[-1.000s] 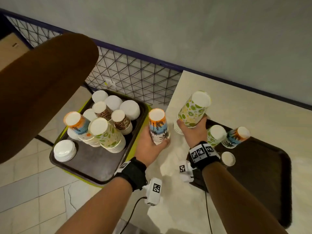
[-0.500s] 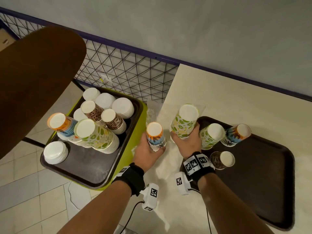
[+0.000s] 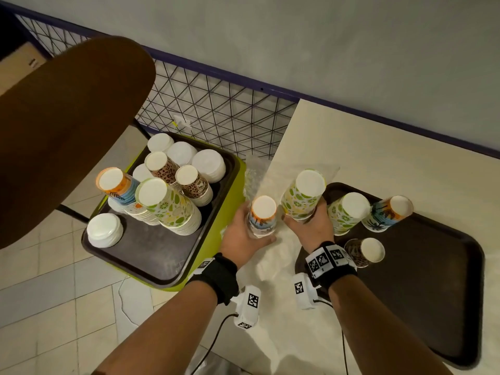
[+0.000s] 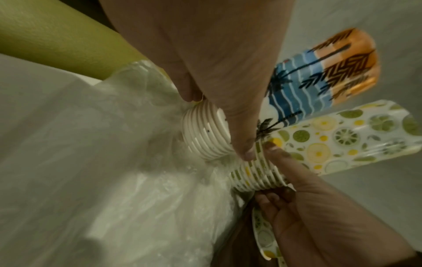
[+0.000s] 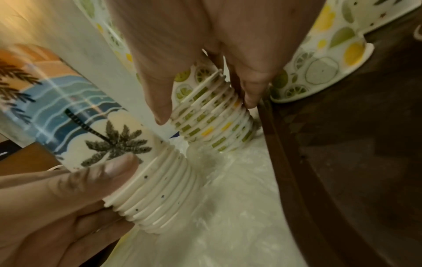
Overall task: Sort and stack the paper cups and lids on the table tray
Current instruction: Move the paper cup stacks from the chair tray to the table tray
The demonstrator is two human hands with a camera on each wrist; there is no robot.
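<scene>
My left hand [image 3: 244, 234] grips an upside-down stack of palm-print cups [image 3: 262, 216] [image 4: 319, 75] [image 5: 118, 144] by its ribbed rims, just above crumpled clear plastic [image 3: 270, 255] on the table. My right hand [image 3: 311, 226] grips a taller upside-down stack of lime-print cups [image 3: 303, 196] [image 5: 214, 115] [image 4: 342, 137] right beside it, at the left edge of the dark table tray [image 3: 433, 293]. On that tray stand a lime-print cup [image 3: 347, 215], a palm-print cup [image 3: 387, 213] and a leopard-print cup [image 3: 365, 251], all upside down.
To the left, a second dark tray [image 3: 151, 255] on a green stool holds several inverted cup stacks and piles of white lids [image 3: 104, 234]. A brown chair back [image 3: 62, 125] overhangs it. A wire grid fence [image 3: 216, 112] and a grey wall run behind.
Both hands have lowered their cup stacks toward the table, down onto the plastic, and the two stacks now stand closer together. The view has shifted slightly.
</scene>
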